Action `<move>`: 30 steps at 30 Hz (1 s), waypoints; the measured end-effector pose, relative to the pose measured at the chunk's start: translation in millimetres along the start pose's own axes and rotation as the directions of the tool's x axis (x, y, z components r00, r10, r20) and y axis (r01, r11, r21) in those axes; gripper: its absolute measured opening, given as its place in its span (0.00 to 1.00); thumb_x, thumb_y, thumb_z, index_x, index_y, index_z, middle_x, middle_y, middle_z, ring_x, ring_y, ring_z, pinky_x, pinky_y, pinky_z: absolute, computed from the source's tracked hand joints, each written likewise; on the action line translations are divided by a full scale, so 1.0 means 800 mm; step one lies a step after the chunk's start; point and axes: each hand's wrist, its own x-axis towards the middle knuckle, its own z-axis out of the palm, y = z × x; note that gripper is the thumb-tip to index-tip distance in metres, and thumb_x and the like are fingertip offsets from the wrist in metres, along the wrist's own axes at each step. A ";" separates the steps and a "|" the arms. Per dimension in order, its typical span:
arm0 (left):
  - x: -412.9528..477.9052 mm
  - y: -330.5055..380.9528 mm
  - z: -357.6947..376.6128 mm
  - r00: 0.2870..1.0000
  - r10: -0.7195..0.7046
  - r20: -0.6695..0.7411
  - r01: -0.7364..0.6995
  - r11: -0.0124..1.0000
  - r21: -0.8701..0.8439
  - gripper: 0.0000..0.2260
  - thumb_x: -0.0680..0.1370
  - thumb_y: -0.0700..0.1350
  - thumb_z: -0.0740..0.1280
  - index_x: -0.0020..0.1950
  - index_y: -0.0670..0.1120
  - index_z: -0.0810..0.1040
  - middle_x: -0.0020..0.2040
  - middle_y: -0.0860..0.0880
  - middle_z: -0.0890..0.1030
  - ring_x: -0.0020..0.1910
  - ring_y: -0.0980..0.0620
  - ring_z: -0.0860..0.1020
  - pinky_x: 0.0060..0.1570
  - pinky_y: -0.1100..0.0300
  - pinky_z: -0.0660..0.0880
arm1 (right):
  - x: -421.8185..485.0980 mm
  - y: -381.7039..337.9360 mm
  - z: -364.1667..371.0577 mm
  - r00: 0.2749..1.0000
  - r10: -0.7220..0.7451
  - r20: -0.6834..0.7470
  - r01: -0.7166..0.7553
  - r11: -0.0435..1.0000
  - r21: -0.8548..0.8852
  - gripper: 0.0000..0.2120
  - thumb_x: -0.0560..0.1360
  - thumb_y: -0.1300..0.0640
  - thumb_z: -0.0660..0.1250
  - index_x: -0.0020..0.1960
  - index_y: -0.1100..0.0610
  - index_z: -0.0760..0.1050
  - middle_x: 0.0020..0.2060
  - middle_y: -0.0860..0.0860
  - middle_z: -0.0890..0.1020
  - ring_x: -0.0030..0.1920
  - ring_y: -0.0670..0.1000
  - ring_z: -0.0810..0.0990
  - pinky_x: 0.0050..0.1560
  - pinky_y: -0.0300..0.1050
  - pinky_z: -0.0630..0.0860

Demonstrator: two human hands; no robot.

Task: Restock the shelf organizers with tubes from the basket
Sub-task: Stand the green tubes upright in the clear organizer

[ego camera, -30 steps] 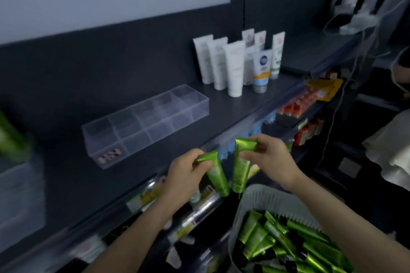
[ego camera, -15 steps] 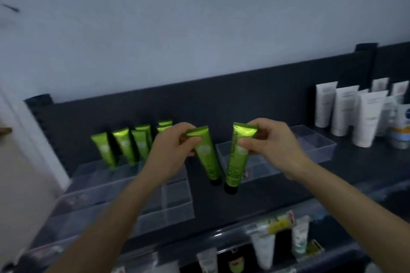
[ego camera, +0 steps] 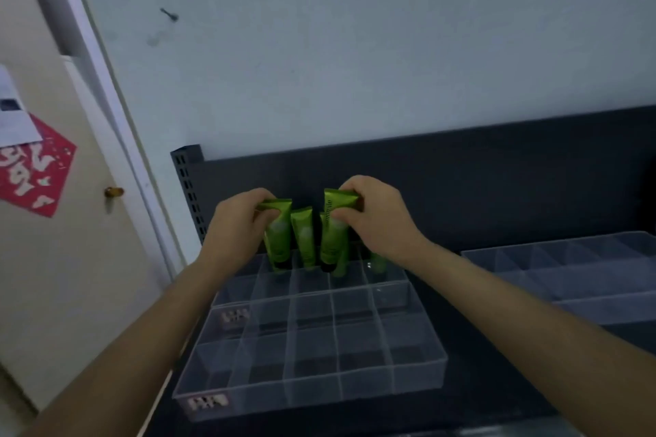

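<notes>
Shelf organizers (ego camera: 248, 348) take up most of the dark shelf (ego camera: 497, 383) here, all clear plastic with grid dividers. There's a pale door (ego camera: 53, 294) off to the left of it. The front organizer (ego camera: 312, 392) is nearest. The back organizer (ego camera: 312, 289) sits right behind it, up by the shelf's back panel (ego camera: 461, 188). A right organizer (ego camera: 568, 280) is off to the side, apart from those two.

Both hands are up over the rear row of the back organizer. The left hand (ego camera: 238, 223) is clenched around the flat crimped top of the left tube (ego camera: 278, 241), pinching it between fingers (ego camera: 248, 199) and thumb. The body hangs straight down below the fingers, cap at the bottom and down at the rear row. Can't tell if it's touching the floor of the compartment.

Same deal with the right hand (ego camera: 372, 220). Its fingers are curled over the crimped end of the right tube (ego camera: 333, 234), with the rest dangling cap-down underneath.

Between the two, a middle tube (ego camera: 305, 238) stands cap-down in the rear row with nobody touching it. One more green tube (ego camera: 378, 261) peeks out under the right wrist, mostly hidden.
</notes>
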 end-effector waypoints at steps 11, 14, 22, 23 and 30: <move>0.008 -0.087 0.043 0.994 -0.088 0.064 0.092 0.993 -0.072 0.04 0.76 0.40 0.67 0.49 0.42 0.79 0.39 0.49 0.79 0.39 0.49 0.77 0.41 0.57 0.71 | 0.053 0.025 0.105 0.995 -0.084 0.057 0.098 0.942 -0.322 0.11 0.72 0.54 0.70 0.53 0.57 0.77 0.47 0.52 0.80 0.54 0.53 0.74 0.57 0.51 0.69; 0.006 -0.097 0.054 0.987 -0.111 0.113 0.124 0.985 -0.118 0.03 0.76 0.40 0.68 0.48 0.42 0.79 0.39 0.47 0.79 0.39 0.47 0.79 0.43 0.53 0.76 | 0.055 0.036 0.114 0.995 -0.062 0.073 0.087 0.901 -0.425 0.14 0.73 0.50 0.69 0.55 0.56 0.77 0.47 0.51 0.81 0.56 0.53 0.74 0.58 0.48 0.64; 0.003 -0.112 0.066 0.970 -0.157 0.185 0.183 0.974 -0.136 0.05 0.76 0.40 0.68 0.50 0.40 0.79 0.40 0.47 0.79 0.40 0.47 0.79 0.45 0.51 0.78 | 0.059 0.055 0.131 0.989 -0.079 0.122 0.131 0.853 -0.505 0.18 0.72 0.47 0.69 0.57 0.56 0.78 0.49 0.53 0.82 0.57 0.53 0.75 0.61 0.46 0.61; 0.003 -0.112 0.065 0.969 -0.164 0.187 0.189 0.974 -0.127 0.06 0.76 0.40 0.68 0.52 0.40 0.78 0.41 0.47 0.79 0.41 0.48 0.78 0.44 0.55 0.76 | 0.060 0.056 0.133 0.990 -0.072 0.124 0.125 0.853 -0.507 0.18 0.72 0.47 0.69 0.57 0.55 0.78 0.50 0.52 0.82 0.58 0.52 0.75 0.62 0.46 0.60; -0.001 -0.110 0.054 0.973 -0.197 0.122 0.203 0.978 -0.040 0.17 0.72 0.47 0.73 0.57 0.43 0.75 0.50 0.46 0.79 0.47 0.50 0.76 0.46 0.58 0.72 | 0.064 0.051 0.126 0.991 -0.012 0.131 0.073 0.877 -0.475 0.16 0.73 0.47 0.69 0.58 0.53 0.76 0.53 0.50 0.81 0.60 0.51 0.73 0.67 0.50 0.58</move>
